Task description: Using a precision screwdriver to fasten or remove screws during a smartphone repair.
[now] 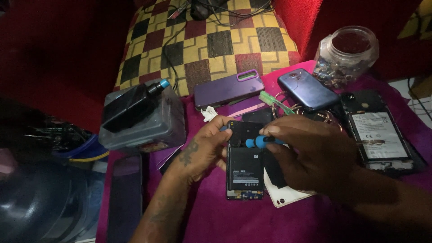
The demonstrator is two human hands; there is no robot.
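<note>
An opened black phone lies back-side up on a magenta cloth, its battery and circuit board exposed. My left hand grips the phone's upper left edge. My right hand holds a small blue-handled screwdriver over the upper part of the phone. A white back cover lies under the phone's right side, partly hidden by my right hand.
Around the work spot lie a purple phone case, a blue phone, an open phone with its battery exposed and a dark phone. A clear jar of small parts stands back right. A grey box stands left, a checkered cushion behind.
</note>
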